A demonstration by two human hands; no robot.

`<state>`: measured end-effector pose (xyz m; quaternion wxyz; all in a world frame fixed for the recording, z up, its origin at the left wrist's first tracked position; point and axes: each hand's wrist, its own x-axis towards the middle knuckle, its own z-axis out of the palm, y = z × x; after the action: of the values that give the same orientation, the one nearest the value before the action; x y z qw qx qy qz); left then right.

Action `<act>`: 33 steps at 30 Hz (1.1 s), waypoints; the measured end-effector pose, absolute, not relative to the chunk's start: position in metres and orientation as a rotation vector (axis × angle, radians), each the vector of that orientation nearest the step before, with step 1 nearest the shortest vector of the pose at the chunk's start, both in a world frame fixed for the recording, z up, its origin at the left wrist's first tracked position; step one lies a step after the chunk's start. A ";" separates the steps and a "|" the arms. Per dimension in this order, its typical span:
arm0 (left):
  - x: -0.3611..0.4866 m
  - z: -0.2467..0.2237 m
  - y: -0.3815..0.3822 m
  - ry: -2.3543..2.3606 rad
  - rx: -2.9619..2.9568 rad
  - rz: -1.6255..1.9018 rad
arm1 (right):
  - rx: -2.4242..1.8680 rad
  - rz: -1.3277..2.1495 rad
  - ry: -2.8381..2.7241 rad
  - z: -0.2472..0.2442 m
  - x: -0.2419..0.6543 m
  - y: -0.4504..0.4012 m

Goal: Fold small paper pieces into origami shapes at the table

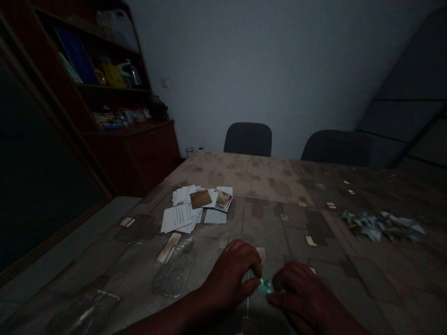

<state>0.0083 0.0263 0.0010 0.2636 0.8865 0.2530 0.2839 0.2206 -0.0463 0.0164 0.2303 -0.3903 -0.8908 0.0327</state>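
Foil (265,285) sits between 2 hands: left (233,274) and right (304,294) each pinch 1 side, fingers nearly closed, cards (179,218) beyond.

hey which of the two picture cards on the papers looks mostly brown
The left card, brown nearly all over; the right card is paler and mottled.

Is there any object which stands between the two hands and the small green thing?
Nothing visible stands in between. The fingertips of the left hand and right hand are right at the small green thing, one hand on each side. The papers lie farther away, beyond the left hand, outside this gap.
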 end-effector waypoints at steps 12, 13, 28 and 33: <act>-0.015 -0.011 0.016 0.430 3.043 0.878 | -1.198 0.270 -2.477 0.029 0.224 -0.055; -0.014 -0.012 0.016 0.431 3.045 0.879 | -1.214 0.304 -2.474 0.029 0.223 -0.055; -0.009 -0.019 0.012 0.605 2.891 0.948 | -1.307 0.007 -2.475 0.016 0.218 -0.048; -0.010 -0.020 0.014 0.501 2.966 0.932 | -1.418 0.250 -2.344 0.015 0.215 -0.045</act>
<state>-0.0096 0.0142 -0.0196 -0.0039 0.9419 0.1590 0.2960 0.2147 -0.0448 0.0148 0.1940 -0.5056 -0.8359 0.0891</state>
